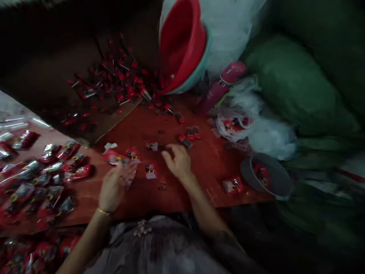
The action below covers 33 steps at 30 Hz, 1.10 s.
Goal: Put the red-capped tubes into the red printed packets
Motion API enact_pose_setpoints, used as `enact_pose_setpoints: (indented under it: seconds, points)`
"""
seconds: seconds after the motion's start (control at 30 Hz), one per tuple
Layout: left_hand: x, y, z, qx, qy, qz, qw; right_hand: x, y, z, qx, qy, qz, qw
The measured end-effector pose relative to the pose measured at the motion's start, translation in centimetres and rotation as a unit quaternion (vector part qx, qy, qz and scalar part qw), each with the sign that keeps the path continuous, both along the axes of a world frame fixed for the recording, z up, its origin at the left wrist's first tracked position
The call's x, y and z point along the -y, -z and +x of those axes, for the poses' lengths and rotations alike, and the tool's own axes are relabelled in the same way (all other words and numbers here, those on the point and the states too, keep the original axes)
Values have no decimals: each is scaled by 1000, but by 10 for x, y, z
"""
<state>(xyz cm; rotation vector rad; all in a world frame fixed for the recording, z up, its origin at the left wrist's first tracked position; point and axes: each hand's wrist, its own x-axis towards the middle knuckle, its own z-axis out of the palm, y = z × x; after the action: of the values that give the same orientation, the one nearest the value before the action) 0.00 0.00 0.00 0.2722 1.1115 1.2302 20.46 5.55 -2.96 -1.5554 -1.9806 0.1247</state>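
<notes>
My left hand (114, 186), with a gold bangle at the wrist, holds a small clear packet (127, 177) just above a reddish board (148, 125). My right hand (178, 161) rests fingers-down on the board, reaching toward small red pieces (188, 137); the blur hides whether it grips anything. Loose printed red packets (150, 170) lie between the hands, with another packet (133, 154) and a third packet (151, 146) farther out.
A heap of red-handled small tools (114, 82) lies on cardboard at the back. A tilted red basin (182, 45) stands behind. Filled packets (40, 179) cover the left. A grey bowl (268, 177), a pink bottle (221, 85), plastic bags (236, 123) and green sacks (293, 83) sit right.
</notes>
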Motion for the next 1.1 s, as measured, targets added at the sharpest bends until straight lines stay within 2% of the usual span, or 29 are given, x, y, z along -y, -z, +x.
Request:
enact_pose_setpoints:
  seconds: [0.03,0.07,0.13,0.17,0.23,0.3,0.37,0.4,0.43,0.47,0.5,0.53,0.6,0.63,0.67,0.73,0.83,0.97,1.1]
  points:
    - [-1,-1,-24,-12,-89,30,995,-21,0,18,22,52,-14,998]
    - [-2,-1,-47,-25,-151,57,987,-41,1,35,43,89,-20,995]
    - [-2,-1,-87,-50,-287,102,951,-72,6,62,84,173,-59,980]
    - [-1,-1,-101,-58,-334,124,932,-81,10,72,93,186,-93,974]
    - [1,1,-117,-78,-354,153,919,-89,20,82,99,169,-121,973]
    - [2,2,-111,-114,-307,151,933,-81,30,81,105,121,-112,981]
    - [1,4,-86,-197,-218,134,946,-63,36,76,116,70,-95,986]
    - [0,5,-69,-275,-166,136,937,-52,37,74,123,48,-92,987]
    - [-2,6,-51,-375,-97,156,909,-41,37,71,130,29,-91,987]
    - [-5,7,-34,-460,-17,192,867,-30,37,70,137,13,-91,986]
    - [-8,10,-17,-539,74,241,804,-20,36,68,141,-2,-90,986]
    - [-11,12,-3,-609,132,278,731,-10,35,67,143,-13,-86,986]
    - [-17,20,18,-698,208,313,610,8,33,66,136,-24,-65,988]
    - [-19,25,24,-722,233,316,570,15,32,64,127,-27,-48,990]
    - [-22,31,28,-737,252,315,543,22,32,62,114,-29,-29,993]
    - [-25,40,31,-748,272,312,518,33,30,56,81,-32,14,996]
    - [-26,48,32,-755,261,317,511,45,26,39,27,-35,72,996]
    - [-22,44,36,-764,250,315,505,51,22,16,-13,-37,102,994]
    - [-20,42,38,-781,241,297,494,54,21,5,-24,-43,107,993]
